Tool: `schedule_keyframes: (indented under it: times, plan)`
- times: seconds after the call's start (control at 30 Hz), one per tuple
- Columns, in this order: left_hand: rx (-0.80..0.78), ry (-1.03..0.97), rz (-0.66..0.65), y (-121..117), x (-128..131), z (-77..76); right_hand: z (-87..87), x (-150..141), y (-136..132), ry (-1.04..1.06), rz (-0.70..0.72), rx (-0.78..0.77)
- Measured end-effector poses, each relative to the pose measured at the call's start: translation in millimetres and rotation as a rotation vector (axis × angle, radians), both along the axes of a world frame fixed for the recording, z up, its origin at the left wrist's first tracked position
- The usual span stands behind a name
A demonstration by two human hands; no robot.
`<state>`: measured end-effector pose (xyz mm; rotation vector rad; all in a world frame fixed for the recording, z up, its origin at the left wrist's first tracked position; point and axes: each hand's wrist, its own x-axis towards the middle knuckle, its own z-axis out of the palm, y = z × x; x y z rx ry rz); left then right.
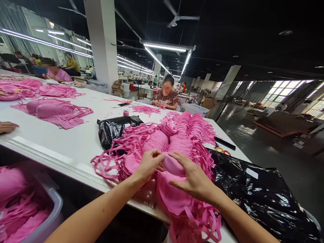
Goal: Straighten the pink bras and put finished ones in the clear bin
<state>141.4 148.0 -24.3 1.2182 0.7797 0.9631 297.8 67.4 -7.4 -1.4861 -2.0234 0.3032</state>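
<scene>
Pink bras lie stacked in nested rows at the table's front edge. My left hand (151, 163) is at the upper left edge of the nearest pink bra (173, 165), its thumb and fingers closed on the fabric. Across the cup from it, my right hand (193, 175) has its thumb and fingers spread, its fingertips by the cup's top and its thumb lower down. Another pink cup (173, 195) lies below, partly covered by the right hand, with straps (202, 222) hanging over the edge. Behind the hands run long rows of nested bras (189, 125).
A black plastic bag (111, 130) stands left of the stack, a larger black bag (255, 189) right. Scissors (222, 151) and a thread spool (126, 113) lie on the white table (83, 148). A plastic bin (54, 206) is lower left. A co-worker (165, 96) sits opposite; another person's hand (8, 127) is at far left.
</scene>
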Motion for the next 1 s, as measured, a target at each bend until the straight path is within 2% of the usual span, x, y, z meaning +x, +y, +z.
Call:
schedule_keyframes:
  times: [0.1,0.3,0.5,0.57,0.67,0.77,0.9,1.0]
  plan:
    - [-0.014,-0.062,0.008,-6,1,-4.7,-1.9,-4,0,0.034,-0.007,0.012]
    - [-0.010,-0.162,-0.002,-11,-6,-24.2,-10.2,-5,2,0.059,0.018,-0.017]
    - [-0.056,-0.217,-0.060,-17,-17,-30.1,-14.4,-2,-2,0.075,0.026,-0.048]
    - [-0.058,-0.234,-0.067,-18,-19,-31.8,-13.9,2,-6,0.171,0.048,-0.101]
    - [-0.067,-0.257,-0.040,-19,-21,-35.4,-14.2,9,-14,0.438,0.113,-0.197]
    - [-0.057,-0.243,0.004,-22,-20,-38.3,-16.6,15,-21,0.565,0.089,-0.202]
    - [-0.026,-0.222,0.033,-25,-17,-39.6,-21.3,18,-25,0.542,0.077,-0.165]
    - [0.002,-0.201,0.037,-27,-13,-38.9,-22.4,19,-24,0.405,0.068,-0.105]
